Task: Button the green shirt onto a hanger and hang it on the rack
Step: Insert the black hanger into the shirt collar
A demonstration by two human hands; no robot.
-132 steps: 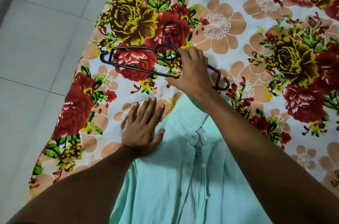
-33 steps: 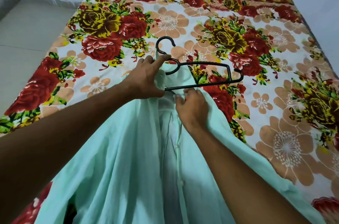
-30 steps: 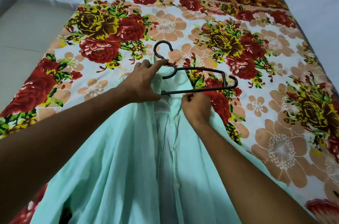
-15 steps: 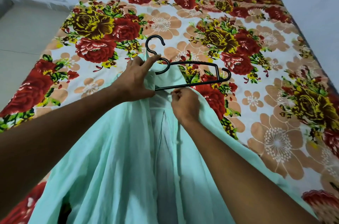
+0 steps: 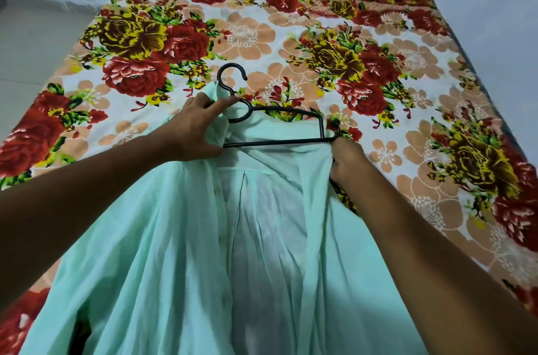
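Pale tiled floor [image 5: 32, 43] ran down the far left, beside the bed [image 5: 407, 151] with its floral sheet. Left hand [image 5: 195, 127] was closed around the left shoulder of the green shirt [image 5: 163, 252] together with the left side of the black hanger [image 5: 279, 142], fingers [image 5: 221, 105] wrapped over bunched fabric just below the hook. Hook stood clear above the collar, pointing far. Shirt was held up off the bed, front open and unbuttoned, inner back panel showing in the middle, button placket hanging down the left front edge. Hanger's bottom bar ran across the open neck area; its right end poked out past the fabric. Right hand [image 5: 346, 159] gripped the right front edge of the shirt right at the hanger's right end, fingers curled shut on the cloth; can't tell if they also touched the hanger tip. Both forearms came in from the near corners. Wall [image 5: 495, 19] on the far right.
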